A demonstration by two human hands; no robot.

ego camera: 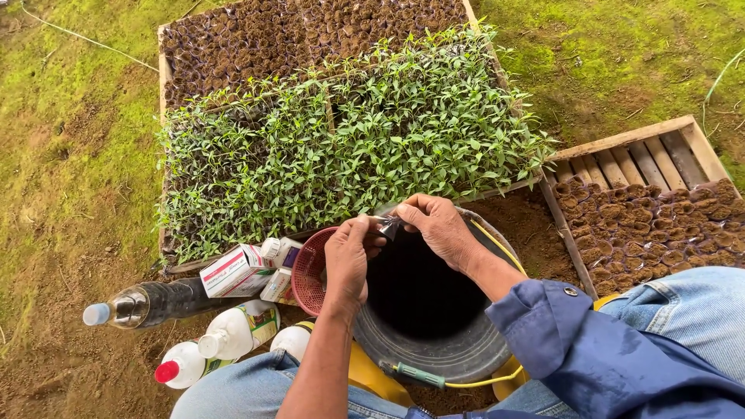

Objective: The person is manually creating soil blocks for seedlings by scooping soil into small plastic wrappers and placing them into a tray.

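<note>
I pinch a small silvery foil sachet (387, 226) between my left hand (347, 260) and right hand (439, 230), fingers closed on its edges, directly above the dark round bucket (423, 345) below them so any spill falls inside.

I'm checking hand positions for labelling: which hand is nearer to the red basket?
Left. The left hand is right beside the red basket, over its rim; the right hand is farther off, above the black bucket.

Packet (387, 226) mostly hidden between hands (contents unreadable).
</note>
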